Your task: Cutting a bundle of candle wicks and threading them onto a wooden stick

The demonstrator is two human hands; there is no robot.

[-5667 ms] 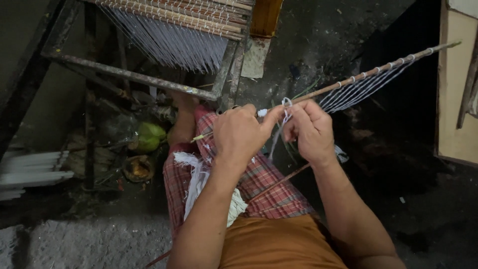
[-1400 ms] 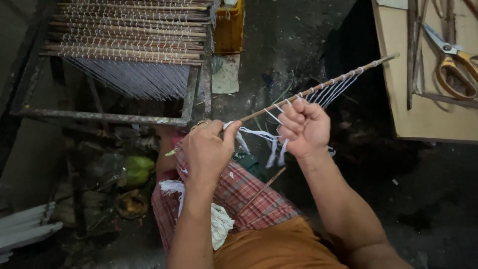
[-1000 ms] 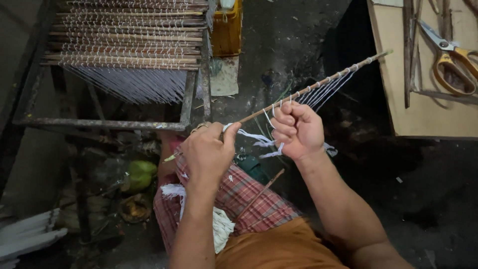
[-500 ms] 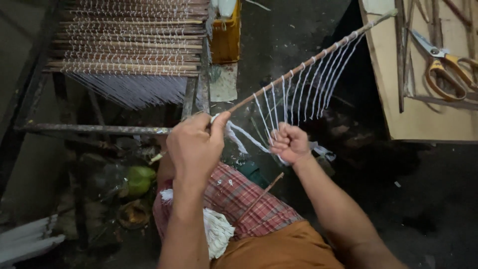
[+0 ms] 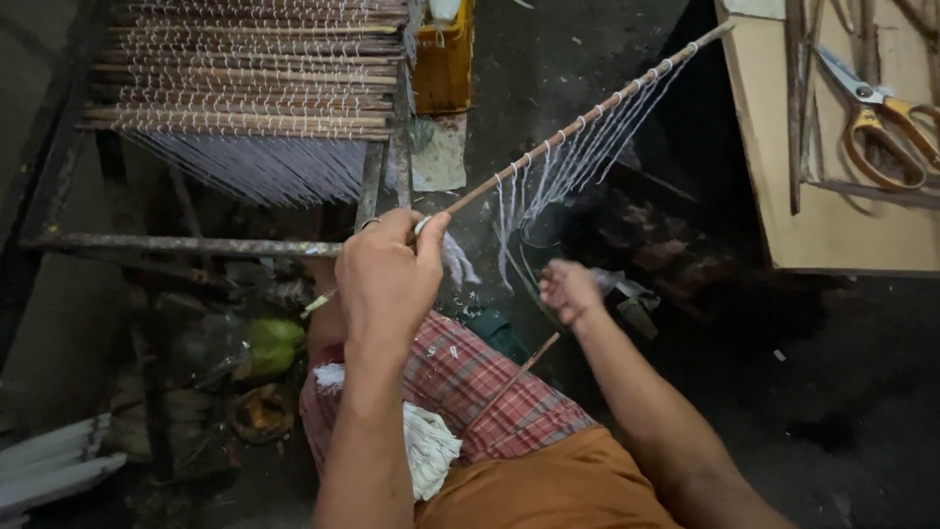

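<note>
Left arm: comes up from the lower edge of the view, bare, forearm nearly upright, crossing a red checked cloth (image 5: pixel 470 387) on the lap.
Left hand (image 5: pixel 387 279): closed in a fist round the near end of the stick, thumb and forefinger pinching it where a knot of white thread sits.
Right arm: reaches in from the lower right, sloped up and left.
Right hand (image 5: pixel 568 287): low, below the stick and clear of it, fingers curled loosely inward; whether any thread lies inside them cannot be told.
Floor: dark, stained, scattered with scraps, dimly lit.
Frame (image 5: pixel 245 127): left of the stick, a metal stand loaded with rows of sticks, white threads hanging beneath them.
Board (image 5: pixel 842 225): right of the stick's far end, pale wood, with orange-handled scissors (image 5: pixel 881 118) lying on it.
Yellow container (image 5: pixel 444 59): between the frame and the stick, up top.
Stick (image 5: pixel 578 122): thin, brown, slanting from the left hand up and right toward the board's corner.
White threads (image 5: pixel 568 167): looped along the stick, hanging slack, their lower ends just above the right hand.
White tuft (image 5: pixel 429 446): on the lap, beside the left forearm.
</note>
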